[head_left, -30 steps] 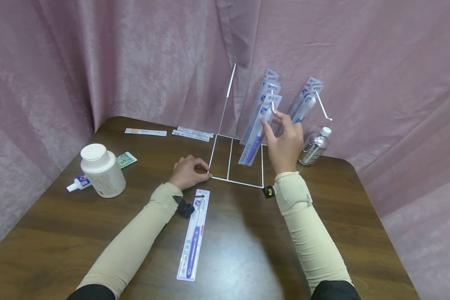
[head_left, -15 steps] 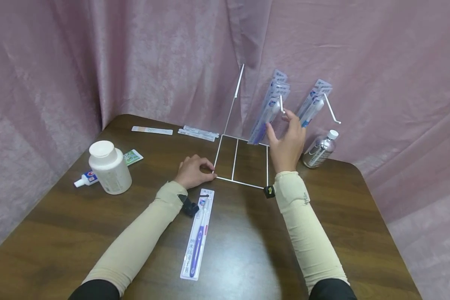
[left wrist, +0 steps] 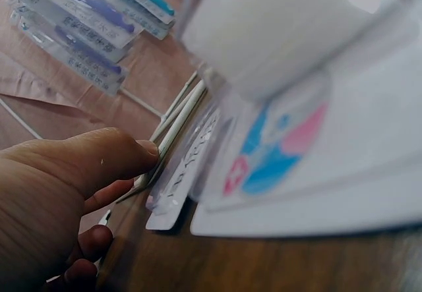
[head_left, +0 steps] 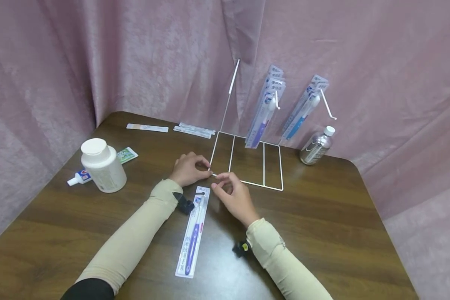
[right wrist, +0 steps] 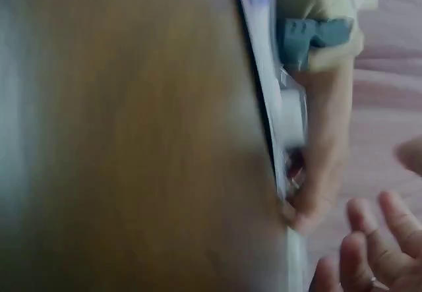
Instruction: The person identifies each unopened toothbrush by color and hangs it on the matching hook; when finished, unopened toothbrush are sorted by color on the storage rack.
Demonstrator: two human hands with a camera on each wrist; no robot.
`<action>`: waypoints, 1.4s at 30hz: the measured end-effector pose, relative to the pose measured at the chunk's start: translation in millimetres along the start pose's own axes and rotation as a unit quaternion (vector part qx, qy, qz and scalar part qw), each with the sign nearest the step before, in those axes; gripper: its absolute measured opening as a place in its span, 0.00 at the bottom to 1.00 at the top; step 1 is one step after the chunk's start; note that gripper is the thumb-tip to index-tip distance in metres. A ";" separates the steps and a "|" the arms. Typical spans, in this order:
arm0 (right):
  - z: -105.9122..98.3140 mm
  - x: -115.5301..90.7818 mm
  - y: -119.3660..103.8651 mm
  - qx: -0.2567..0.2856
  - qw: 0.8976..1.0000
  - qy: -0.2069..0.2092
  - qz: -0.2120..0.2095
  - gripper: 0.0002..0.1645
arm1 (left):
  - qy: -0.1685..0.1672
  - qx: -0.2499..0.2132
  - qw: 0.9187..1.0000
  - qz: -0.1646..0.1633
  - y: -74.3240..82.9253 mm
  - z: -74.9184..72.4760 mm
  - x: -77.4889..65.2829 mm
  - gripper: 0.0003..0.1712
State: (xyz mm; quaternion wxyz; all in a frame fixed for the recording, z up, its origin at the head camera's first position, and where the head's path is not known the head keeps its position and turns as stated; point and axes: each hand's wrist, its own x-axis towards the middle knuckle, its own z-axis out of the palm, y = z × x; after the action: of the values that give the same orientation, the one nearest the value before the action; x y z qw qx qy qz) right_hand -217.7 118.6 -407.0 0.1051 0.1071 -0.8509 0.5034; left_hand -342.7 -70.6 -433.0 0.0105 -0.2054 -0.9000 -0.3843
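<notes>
A white wire rack (head_left: 264, 164) stands at the table's back. At its front left corner my left hand (head_left: 189, 170) pinches the wire between thumb and fingers; the left wrist view shows the thumb (left wrist: 99, 157) on the rod. Purple toothbrushes in blister packs (head_left: 261, 114) hang on the middle hook, blue-handled ones (head_left: 303, 116) on the right hook. A packaged purple toothbrush (head_left: 192, 237) lies flat in front of the rack. My right hand (head_left: 237, 198) hovers right of that pack's top end, fingers loosely bent and holding nothing. The left hook (head_left: 234, 77) bears no pack.
A white bottle (head_left: 104, 168) stands at the left, in front of a toothpaste tube (head_left: 126, 155). Several slim white packets (head_left: 193, 131) lie along the back edge. Right of the rack is a silver bottle (head_left: 316, 146). A pink curtain (head_left: 165, 62) hangs behind the table.
My right hand has let go of a purple toothbrush pack on the middle hook and come down and left toward the pack on the table. My left hand stays on the rack corner.
</notes>
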 end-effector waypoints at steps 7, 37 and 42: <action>19.8 -8.9 13.1 -0.072 0.994 -0.087 -0.013 0.24 | 0.001 -0.002 1.000 0.000 0.3 -2.5 -2.2 0.17; -37.4 3.8 10.2 -0.006 0.996 -0.079 0.049 0.18 | 0.002 0.002 1.000 -0.002 -1.5 1.0 -0.7 0.17; -63.1 8.3 -1.9 -0.050 0.999 -0.015 0.007 0.19 | 0.001 0.002 1.000 0.005 -1.5 2.3 1.7 0.17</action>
State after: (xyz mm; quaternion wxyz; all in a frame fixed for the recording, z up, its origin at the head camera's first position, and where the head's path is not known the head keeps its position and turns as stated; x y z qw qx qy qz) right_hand -220.6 172.5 -373.3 0.0939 0.1034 -0.8771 0.4596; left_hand -344.5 -69.2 -435.3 0.0139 -0.2092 -0.8998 -0.3827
